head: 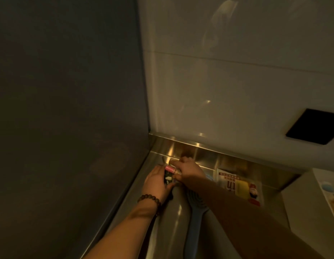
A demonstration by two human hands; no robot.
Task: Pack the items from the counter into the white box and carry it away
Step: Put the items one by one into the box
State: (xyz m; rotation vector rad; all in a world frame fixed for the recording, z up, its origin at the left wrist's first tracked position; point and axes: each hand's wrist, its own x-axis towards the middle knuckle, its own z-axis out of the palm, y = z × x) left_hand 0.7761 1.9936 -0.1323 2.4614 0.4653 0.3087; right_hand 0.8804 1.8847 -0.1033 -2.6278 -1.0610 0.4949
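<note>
In the back left corner of the steel counter [173,230], my left hand [156,184] grips a small dark item with a pink cap [169,174]. My right hand [190,170] reaches in beside it, fingers curled round a small pale container [172,162] near the back ledge. Below my right forearm a blue hairbrush [195,212] lies on the counter. A white packet with red print and a yellow patch [239,186] lies to the right. The white box [310,206] stands at the right edge, partly cut off.
A dark cabinet side [68,128] closes off the left. Pale wall tiles [237,71] rise behind the counter, with a black square panel [312,128] at the right. A raised steel ledge [209,152] runs along the back. The light is dim.
</note>
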